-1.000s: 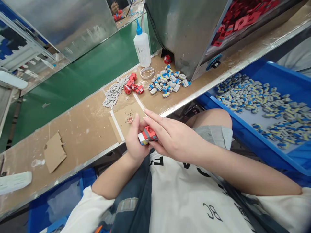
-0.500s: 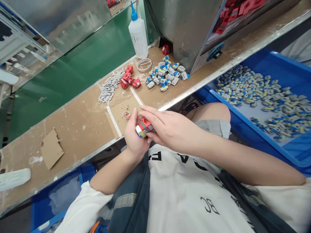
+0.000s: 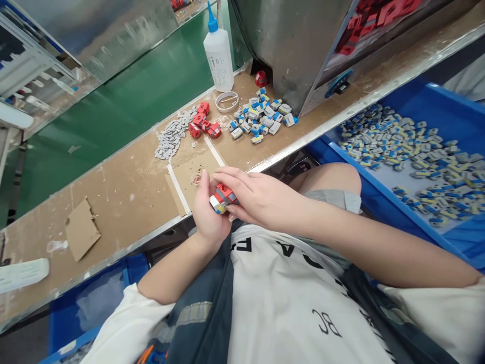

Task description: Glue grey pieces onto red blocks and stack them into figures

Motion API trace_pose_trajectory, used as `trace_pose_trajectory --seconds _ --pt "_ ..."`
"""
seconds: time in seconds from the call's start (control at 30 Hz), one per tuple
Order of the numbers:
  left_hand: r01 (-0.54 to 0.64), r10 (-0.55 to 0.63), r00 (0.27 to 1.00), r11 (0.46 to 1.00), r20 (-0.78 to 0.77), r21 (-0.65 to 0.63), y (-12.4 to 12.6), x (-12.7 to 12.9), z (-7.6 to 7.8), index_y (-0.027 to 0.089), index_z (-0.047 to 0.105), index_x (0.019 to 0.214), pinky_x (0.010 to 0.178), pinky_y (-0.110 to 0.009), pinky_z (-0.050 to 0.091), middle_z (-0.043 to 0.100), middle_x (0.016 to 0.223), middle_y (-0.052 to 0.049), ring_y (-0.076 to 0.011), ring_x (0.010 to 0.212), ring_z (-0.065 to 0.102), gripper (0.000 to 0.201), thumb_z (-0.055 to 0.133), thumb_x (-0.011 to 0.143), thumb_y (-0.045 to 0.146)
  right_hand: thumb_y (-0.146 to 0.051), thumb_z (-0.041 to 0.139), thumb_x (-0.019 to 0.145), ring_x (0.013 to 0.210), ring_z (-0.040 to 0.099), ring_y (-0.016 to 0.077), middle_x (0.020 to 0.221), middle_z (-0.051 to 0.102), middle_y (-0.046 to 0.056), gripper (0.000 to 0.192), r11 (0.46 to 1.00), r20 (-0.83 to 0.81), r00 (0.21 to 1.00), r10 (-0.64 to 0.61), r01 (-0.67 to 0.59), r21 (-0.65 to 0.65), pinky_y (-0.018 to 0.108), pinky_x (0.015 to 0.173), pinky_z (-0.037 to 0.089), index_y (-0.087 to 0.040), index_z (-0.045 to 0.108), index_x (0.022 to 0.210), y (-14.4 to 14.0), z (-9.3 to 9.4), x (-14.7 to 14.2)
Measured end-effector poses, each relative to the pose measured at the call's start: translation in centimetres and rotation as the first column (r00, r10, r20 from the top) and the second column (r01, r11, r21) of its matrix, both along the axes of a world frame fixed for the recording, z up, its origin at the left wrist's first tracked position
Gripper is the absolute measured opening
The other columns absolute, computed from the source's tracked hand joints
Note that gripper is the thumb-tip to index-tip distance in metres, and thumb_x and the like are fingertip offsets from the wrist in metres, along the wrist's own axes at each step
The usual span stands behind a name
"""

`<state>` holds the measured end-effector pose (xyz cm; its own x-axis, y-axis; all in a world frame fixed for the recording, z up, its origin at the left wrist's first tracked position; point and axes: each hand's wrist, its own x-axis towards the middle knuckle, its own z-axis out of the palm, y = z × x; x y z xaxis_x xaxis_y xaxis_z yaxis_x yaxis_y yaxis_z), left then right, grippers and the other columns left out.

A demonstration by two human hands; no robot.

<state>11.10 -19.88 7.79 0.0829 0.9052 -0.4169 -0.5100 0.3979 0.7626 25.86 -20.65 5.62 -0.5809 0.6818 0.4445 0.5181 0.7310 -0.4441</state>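
Observation:
Between my two hands, close to the bench's front edge, is a small red and grey plastic toy part (image 3: 224, 194) with a white, blue and yellow end. My left hand (image 3: 209, 215) cups it from the left and below, thumb up along its side. From the right, my right hand (image 3: 257, 197) lies over it with fingers wrapped across its far side. Part of the piece is hidden under these fingers. Beyond the hands, several red parts (image 3: 199, 120), a heap of flat grey pieces (image 3: 172, 136) and a pile of grey, blue and yellow blocks (image 3: 261, 116) lie on the bench.
A white bottle with a blue nozzle (image 3: 220, 58) stands behind a tape roll (image 3: 227, 101). A metal machine housing (image 3: 291, 45) rises at the back right. Blue bins (image 3: 401, 202) flank the bench at right and lower left. Torn cardboard (image 3: 81, 230) lies at left.
Both hands and the toy part have shifted very slightly left and up, still gripping it. The whole view has moved a little too; things on the bench look unmoved.

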Motion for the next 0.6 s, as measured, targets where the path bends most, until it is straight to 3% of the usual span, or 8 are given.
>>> trace_pose_trajectory --seconds 0.13,0.33,0.6 --pt "0.195 -0.197 0.980 0.980 0.028 0.038 0.12 -0.51 0.30 0.019 0.057 0.064 0.030 -0.021 0.028 0.046 0.047 0.002 -0.0089 0.031 0.041 0.069 0.033 0.112 0.064 -0.037 0.048 0.112 0.130 0.071 0.0324 0.163 0.052 0.024 0.058 0.993 -0.106 0.994 0.007 -0.019 -0.112 0.051 0.104 0.064 -0.014 0.036 0.164 0.09 -0.06 0.17" --pt "0.088 -0.089 0.996 0.992 0.001 0.091 -0.41 -0.65 -0.17 0.020 0.054 0.064 0.031 -0.021 0.030 0.048 0.051 0.002 -0.0083 0.035 0.042 0.062 0.051 0.106 0.066 -0.030 0.045 0.111 0.130 0.071 0.0325 0.162 0.053 0.025 0.054 1.000 -0.087 0.996 -0.011 0.011 -0.004 0.052 0.104 0.064 -0.013 0.038 0.162 -0.34 -0.36 -0.11" --pt "0.150 -0.150 0.989 0.975 -0.013 0.166 -0.82 -0.62 0.07 0.022 0.049 0.062 0.030 -0.022 0.022 0.041 0.047 0.004 -0.0078 0.034 0.035 0.065 0.055 0.101 0.074 -0.029 0.045 0.112 0.134 0.069 0.0296 0.161 0.054 0.024 0.052 0.998 -0.092 0.996 0.005 0.001 0.061 0.047 0.105 0.064 -0.015 0.037 0.161 -0.60 -0.47 -0.20"
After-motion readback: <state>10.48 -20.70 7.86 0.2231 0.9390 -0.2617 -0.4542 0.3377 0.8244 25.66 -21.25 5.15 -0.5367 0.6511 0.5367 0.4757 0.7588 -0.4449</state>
